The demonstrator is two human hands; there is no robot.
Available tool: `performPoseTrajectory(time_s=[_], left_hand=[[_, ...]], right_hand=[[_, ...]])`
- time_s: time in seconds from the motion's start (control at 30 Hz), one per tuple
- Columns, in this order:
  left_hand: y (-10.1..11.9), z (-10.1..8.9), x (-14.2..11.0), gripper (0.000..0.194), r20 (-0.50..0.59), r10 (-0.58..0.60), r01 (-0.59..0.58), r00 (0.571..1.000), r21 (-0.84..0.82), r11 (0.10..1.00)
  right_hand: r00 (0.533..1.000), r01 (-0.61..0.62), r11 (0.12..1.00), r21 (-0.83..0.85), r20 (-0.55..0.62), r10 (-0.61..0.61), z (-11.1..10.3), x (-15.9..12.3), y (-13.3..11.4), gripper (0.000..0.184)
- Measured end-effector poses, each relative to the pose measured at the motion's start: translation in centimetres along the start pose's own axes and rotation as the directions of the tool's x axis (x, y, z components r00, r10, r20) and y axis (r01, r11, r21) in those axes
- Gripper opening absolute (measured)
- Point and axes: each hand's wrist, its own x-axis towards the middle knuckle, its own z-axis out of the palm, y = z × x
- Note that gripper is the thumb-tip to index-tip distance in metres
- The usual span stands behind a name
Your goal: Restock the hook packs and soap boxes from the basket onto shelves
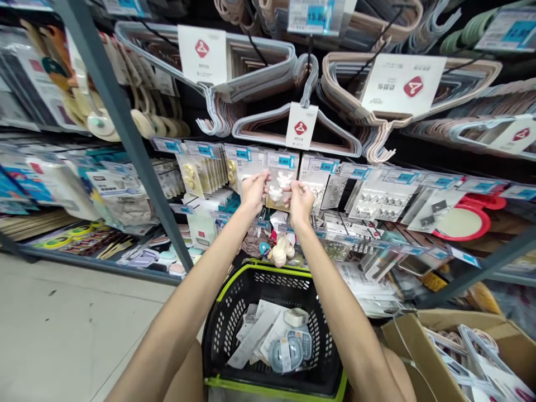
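Below the hangers (pixel 268 72), a pack of white pieces (pixel 276 193) sits between left hand (pixel 252 192) and right hand (pixel 301 202); fingers of both appear to pinch its edges, probably steadying it. Basket (pixel 288 382) underneath, presumably freeing both hands.

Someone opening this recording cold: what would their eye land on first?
Probably the two bare arms reaching up the middle, with the left hand and right hand on either side of a pack of small white pieces at the shelf. Below, between the arms, sits a black basket with a lime-green rim; above hang big bundles of pale hangers.
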Motion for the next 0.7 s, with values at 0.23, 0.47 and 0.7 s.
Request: performPoseTrajectory(time_s=[0.23, 0.47, 0.7], left_hand=[[-11.6, -12.0, -10.8, 0.043, 0.323, -0.148, -0.073, 0.935, 0.581, 0.811], [-22.2, -19.2, -17.3, 0.034, 0.101, -0.882, -0.374, 0.460, 0.923, -0.089], [-24.1, -17.6, -17.5, 0.044, 0.122, -0.932, -0.470, 0.342, 0.881, -0.057]], right_hand=[[0.839, -0.079, 0.773, -0.629, 0.377, 0.393, -15.4, -14.0, 11.0, 0.038], [0.450, 0.381, 0.064, -0.922, 0.246, 0.859, -25.3, -19.7, 19.6, 0.021], [0.342, 0.558, 0.069, -0.827, 0.305, 0.889, -23.4, -25.8, 27.1, 0.046]])
